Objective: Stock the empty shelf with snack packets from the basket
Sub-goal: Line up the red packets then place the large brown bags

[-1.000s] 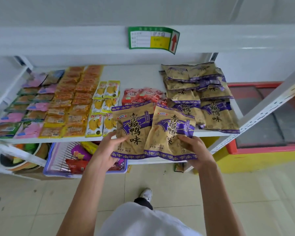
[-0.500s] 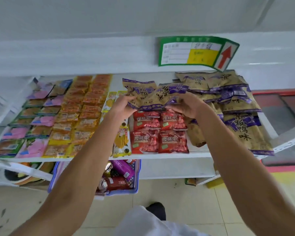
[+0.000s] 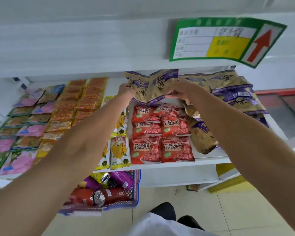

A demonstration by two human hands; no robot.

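Tan-and-purple snack packets, two side by side, are pinched at their outer edges by the curled fingers of the left hand and right hand, above the back of the white shelf. Placing step, as judged: the next move calls for lowering them onto the bare patch just below the fingers, behind the red dried-cherry packets. Blue basket of remaining snacks sits under the shelf on a pale tiled floor.
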